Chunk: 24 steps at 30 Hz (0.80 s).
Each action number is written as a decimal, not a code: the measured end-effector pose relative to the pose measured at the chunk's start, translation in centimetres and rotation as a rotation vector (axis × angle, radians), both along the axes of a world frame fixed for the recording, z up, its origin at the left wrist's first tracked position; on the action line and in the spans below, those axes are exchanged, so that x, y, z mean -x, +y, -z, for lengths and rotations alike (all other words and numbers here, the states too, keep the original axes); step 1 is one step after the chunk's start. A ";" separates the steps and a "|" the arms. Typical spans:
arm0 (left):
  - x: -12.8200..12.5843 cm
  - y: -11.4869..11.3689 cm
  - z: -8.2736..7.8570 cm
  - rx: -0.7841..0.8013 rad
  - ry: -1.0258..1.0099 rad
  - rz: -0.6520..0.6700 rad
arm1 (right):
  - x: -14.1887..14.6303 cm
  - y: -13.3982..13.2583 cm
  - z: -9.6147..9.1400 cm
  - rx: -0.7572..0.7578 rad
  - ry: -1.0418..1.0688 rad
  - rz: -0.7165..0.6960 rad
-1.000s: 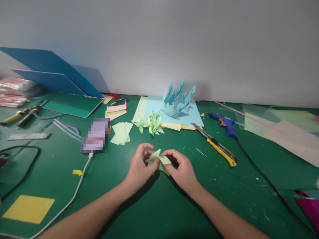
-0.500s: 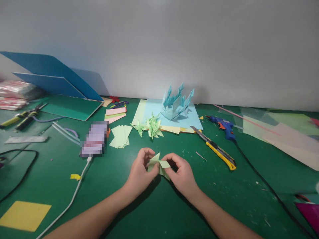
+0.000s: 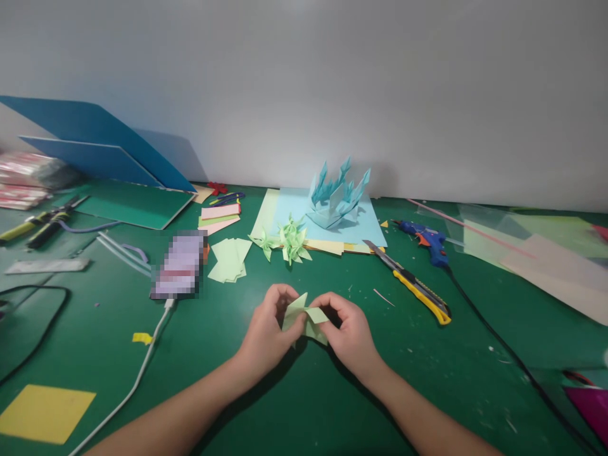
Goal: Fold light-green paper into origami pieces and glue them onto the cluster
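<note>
A partly folded piece of pale green paper (image 3: 315, 329) is held just above the table between both hands. My left hand (image 3: 272, 323) pinches its left side, thumb pressed near the centre. On the other side, my right hand (image 3: 349, 328) grips the right edge between thumb and fingers; some of those fingertips are hidden behind the paper. Flaps stand up from the fold at top. Beyond the hands lie green folded paper flowers (image 3: 294, 239) and a fanned stack of pale green paper pieces (image 3: 230, 260).
A blue folded-paper model (image 3: 335, 206) stands on light blue sheets at the back. Rightward lie a yellow utility knife (image 3: 418, 296) with its blade out and a blue glue gun (image 3: 427, 240) with a black cord. A phone (image 3: 180, 265) on a white cable and pliers (image 3: 52, 221) are to the left.
The green paper has tilted slightly, its upper right flap now angled differently, as my fingers shift a little. Both hands keep hold of it. Nothing else on the table has visibly moved.
</note>
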State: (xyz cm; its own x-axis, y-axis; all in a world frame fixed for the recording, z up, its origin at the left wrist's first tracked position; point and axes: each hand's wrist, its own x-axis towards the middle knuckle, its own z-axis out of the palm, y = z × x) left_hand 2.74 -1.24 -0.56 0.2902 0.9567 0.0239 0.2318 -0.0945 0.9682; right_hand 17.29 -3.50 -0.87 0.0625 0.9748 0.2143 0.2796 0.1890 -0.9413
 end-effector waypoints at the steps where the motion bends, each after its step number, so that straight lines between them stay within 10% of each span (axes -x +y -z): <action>1: 0.0 0.0 0.0 -0.006 0.006 -0.001 | 0.0 0.0 0.0 -0.004 0.005 -0.002; 14: 0.0 0.7 -0.8 0.209 -0.129 -0.076 | -0.1 -0.1 0.8 -0.125 0.076 0.003; 24: 0.0 0.8 -1.0 0.297 -0.249 -0.151 | -0.6 -0.3 0.6 -0.346 -0.431 0.021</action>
